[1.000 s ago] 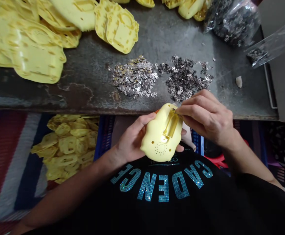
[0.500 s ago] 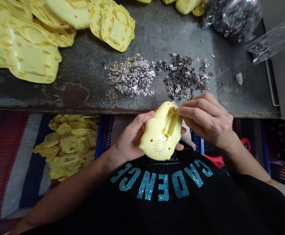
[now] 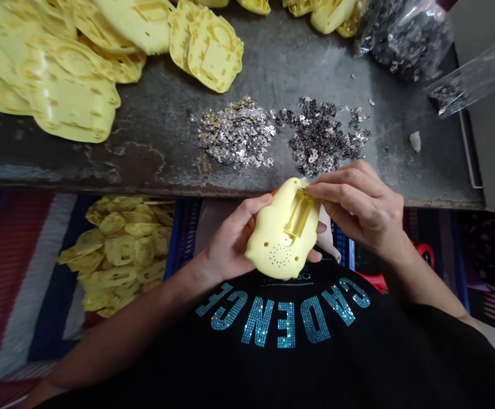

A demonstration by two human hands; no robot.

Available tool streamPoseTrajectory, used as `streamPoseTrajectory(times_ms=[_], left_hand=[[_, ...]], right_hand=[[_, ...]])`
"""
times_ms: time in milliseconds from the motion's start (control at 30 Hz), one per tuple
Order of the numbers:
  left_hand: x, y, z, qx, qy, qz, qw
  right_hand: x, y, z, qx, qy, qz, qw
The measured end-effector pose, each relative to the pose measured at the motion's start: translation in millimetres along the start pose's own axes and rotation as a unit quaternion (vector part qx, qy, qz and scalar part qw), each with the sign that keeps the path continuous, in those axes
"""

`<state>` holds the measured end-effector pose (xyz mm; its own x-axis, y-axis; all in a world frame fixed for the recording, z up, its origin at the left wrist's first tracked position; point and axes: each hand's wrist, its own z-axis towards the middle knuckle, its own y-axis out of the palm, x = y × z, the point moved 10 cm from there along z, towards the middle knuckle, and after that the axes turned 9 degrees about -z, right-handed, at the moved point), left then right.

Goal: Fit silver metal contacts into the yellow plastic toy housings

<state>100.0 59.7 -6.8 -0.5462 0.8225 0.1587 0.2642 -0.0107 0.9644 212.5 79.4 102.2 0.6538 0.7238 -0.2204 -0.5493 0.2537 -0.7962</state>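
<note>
My left hand (image 3: 234,238) is closed around a yellow plastic toy casing (image 3: 268,236), its outer side up. The casing has a long battery compartment (image 3: 300,218), screw holes and a cluster of small speaker holes. At the compartment's far end, the fingertips of my right hand (image 3: 353,199) pinch a small metal battery contact (image 3: 302,190), mostly hidden by the fingers. Just beyond the hands, two heaps of small metal contacts lie on the bench: a shinier silver heap (image 3: 236,133) and a darker heap (image 3: 324,136).
Yellow casing halves (image 3: 72,96) are piled on the bench (image 3: 158,125) at the far left. Plastic bags of metal parts (image 3: 409,40) stand at the far right. Below the bench edge, more yellow parts (image 3: 124,250) lie at left, and red-handled scissors (image 3: 426,254) at right.
The view has shifted slightly, so the bench things appear a little further right. My fingers stay at the compartment's far end; their grip looks the same.
</note>
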Motion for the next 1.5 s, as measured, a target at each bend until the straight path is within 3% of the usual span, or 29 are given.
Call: streamPoseTrajectory(times_ms=[100,333,567,700,800,867,933,1067,1233,1400,1500], left_hand=[[-1.3,-0.5,-1.2,-0.005,-0.013,-0.001,1.000],[-1.4,-0.6,-3.7,-0.018,-0.029,0.001,0.999],[-3.5,-0.4,-5.6,-0.012,-0.031,0.019,0.999],[2.3,-1.8,-5.3,0.028,0.053,0.068,0.996],[13.5,-9.5,-11.7,0.095,0.142,0.127,0.977],[19.2,-11.4,-17.8,0.117,0.180,0.188,0.958],[24.3,-9.6,-24.6,0.116,0.210,0.254,0.937],[28.7,-6.5,-40.0,0.118,0.235,0.372,0.890],[31.6,-2.3,-52.0,0.140,0.255,0.480,0.828],[29.9,-1.5,-49.1,0.124,0.252,0.497,0.821],[34.9,-5.5,-53.4,0.126,0.236,0.486,0.832]], right_hand=[[3.2,-1.0,-2.6,0.010,0.023,-0.004,1.000],[-4.1,2.7,-7.9,0.024,0.002,-0.009,1.000],[6.4,-2.3,-5.4,0.033,0.055,0.040,0.997],[25.2,6.2,4.4,-0.043,0.114,0.142,0.982],[26.4,17.8,12.8,-0.132,0.115,0.176,0.969],[23.7,21.1,16.9,-0.155,0.105,0.165,0.968],[19.2,20.7,18.8,-0.135,0.086,0.145,0.976],[10.4,17.1,10.2,-0.025,0.046,0.135,0.989],[8.0,14.6,-5.7,0.074,0.048,0.114,0.990],[7.1,14.7,-9.8,0.064,0.050,0.113,0.990],[16.7,25.4,-12.8,0.034,0.106,0.189,0.976]])
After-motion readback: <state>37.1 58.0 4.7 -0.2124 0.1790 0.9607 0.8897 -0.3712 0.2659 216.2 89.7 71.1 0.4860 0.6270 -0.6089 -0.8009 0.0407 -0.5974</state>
